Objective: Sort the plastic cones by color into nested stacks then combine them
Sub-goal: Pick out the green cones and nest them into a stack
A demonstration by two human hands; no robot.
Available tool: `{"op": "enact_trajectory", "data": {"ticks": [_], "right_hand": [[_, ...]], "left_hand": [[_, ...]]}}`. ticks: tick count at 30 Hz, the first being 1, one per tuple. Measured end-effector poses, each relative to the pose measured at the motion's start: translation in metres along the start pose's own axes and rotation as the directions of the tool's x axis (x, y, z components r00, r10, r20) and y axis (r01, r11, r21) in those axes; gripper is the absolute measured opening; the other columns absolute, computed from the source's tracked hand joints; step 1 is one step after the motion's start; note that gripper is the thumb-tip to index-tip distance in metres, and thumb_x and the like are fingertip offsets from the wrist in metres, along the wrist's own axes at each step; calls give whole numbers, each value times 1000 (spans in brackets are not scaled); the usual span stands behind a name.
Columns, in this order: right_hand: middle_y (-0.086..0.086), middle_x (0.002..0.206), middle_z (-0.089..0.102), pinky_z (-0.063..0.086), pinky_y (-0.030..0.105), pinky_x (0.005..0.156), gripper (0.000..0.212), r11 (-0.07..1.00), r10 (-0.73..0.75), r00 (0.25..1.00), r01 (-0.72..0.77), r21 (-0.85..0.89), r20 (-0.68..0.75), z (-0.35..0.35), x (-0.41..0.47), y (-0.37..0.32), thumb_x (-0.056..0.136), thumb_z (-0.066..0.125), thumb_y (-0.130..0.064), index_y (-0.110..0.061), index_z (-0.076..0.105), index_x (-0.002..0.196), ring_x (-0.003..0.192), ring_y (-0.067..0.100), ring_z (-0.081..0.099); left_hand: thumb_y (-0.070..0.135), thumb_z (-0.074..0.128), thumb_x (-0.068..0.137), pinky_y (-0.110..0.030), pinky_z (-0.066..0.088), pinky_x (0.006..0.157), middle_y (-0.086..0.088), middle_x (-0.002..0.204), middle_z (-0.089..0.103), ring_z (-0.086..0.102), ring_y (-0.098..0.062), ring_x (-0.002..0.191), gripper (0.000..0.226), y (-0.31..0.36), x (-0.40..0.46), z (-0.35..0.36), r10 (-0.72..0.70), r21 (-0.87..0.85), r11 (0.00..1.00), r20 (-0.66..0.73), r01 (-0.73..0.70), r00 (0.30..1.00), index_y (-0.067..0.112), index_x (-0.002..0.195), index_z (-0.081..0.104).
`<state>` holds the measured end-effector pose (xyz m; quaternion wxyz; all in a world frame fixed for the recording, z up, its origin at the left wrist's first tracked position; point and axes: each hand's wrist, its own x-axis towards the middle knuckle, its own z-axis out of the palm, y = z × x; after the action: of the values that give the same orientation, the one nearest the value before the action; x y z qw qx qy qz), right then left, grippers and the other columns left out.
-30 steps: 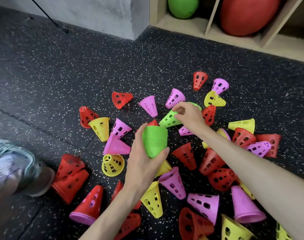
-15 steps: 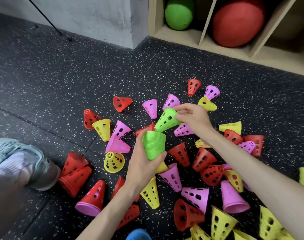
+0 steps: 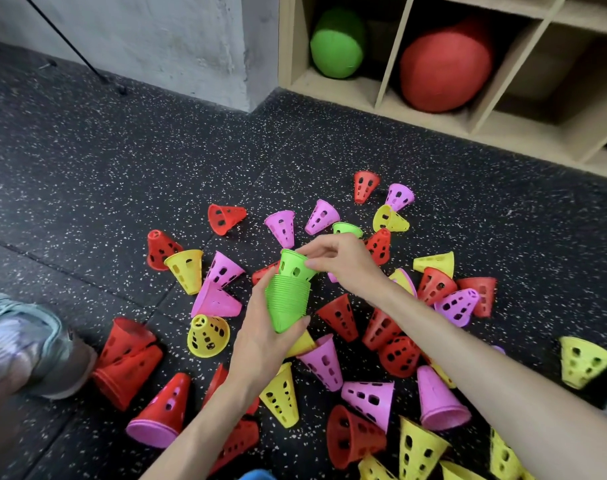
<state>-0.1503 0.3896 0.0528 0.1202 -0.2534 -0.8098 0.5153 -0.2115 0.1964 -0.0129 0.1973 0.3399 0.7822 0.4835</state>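
Left hand gripped the green stack above the floor, mid-scene: thumb curled up the left wall, fingertips wrapped round the near right side by the closed end. Stack's long axis ran near-to-far, tilted a little left at the far end; open rims faced far and up, narrow closed end pointed back toward the wearer. Right hand pinched a single green cone at its far-right rim, thumb below, forefinger over the top, other fingers loosely curled behind. That cone sat part-way into the stack's mouth, roughly in line with the stack, holes on its side wall showing, its wide rim farthest out. A second loose green cone lay just beyond the right hand's knuckles. Red, pink and yellow cones lay scattered on the floor all round both hands, most on their sides. A shoe at near left. Shelf at far right held a green ball and a red ball.
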Motion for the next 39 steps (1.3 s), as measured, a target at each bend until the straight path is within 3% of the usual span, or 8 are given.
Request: {"op": "enact_trajectory", "data": {"ticks": [5,12,18,23,26,30,35,39], "right_hand": [[7,93,77,45,7,61,22,999,11,999,-12,41,40,0,-1,-1,88,73,4,-12,78,103,74,-3,64],[1,96,79,57,26,90,26,998,-13,986,4,57,168,5,3,7,89,72,3,-22,79,96,94,8,71],[-10,89,77,53,16,81,26,996,-27,971,6,85,240,5,9,8,90,70,5,-19,78,95,86,0,69],[26,91,70,49,24,72,22,997,20,948,-41,60,318,-7,20,7,94,66,5,-12,77,99,82,21,55],[19,96,76,54,38,83,20,998,42,981,-50,41,188,-18,35,13,92,71,0,-17,79,97,81,15,63],[-7,100,77,57,37,96,21,998,9,992,-17,-65,-124,-43,59,32,90,73,-6,-24,79,99,97,5,69],[-11,120,71,50,39,102,35,949,45,972,-114,-293,-231,-58,82,63,90,67,-4,-35,74,105,112,12,64],[-5,128,66,51,26,66,42,870,148,977,-203,-449,-155,-51,82,80,89,62,0,-33,73,113,92,29,68]], "left_hand": [[45,79,86,-25,40,101,36,159,23,36,9,139,95,-3,1,2,13,21,1000,6,-13,1000,49,155,14],[47,78,86,-25,40,94,31,153,29,39,10,130,98,-5,3,2,9,60,998,11,-10,1000,53,154,8],[48,77,87,-22,39,94,23,157,31,40,5,133,97,-8,4,1,46,82,996,9,-47,999,49,156,8],[45,79,85,-36,46,105,22,156,37,44,-3,137,100,-6,8,1,65,72,995,-5,-64,998,57,155,10],[45,81,83,-40,45,108,25,150,44,46,-1,134,91,-6,13,3,59,22,998,-19,-59,998,57,152,23],[44,82,82,-42,44,111,29,147,44,45,0,135,86,-8,15,3,75,0,997,-28,-75,997,52,150,31],[41,84,83,-50,47,109,27,151,43,50,-13,136,85,-15,15,7,57,-97,993,-75,-64,996,50,150,32],[44,83,84,-52,45,111,16,152,46,47,-15,139,85,-18,12,10,43,-115,992,-111,-55,993,49,151,32]]}}
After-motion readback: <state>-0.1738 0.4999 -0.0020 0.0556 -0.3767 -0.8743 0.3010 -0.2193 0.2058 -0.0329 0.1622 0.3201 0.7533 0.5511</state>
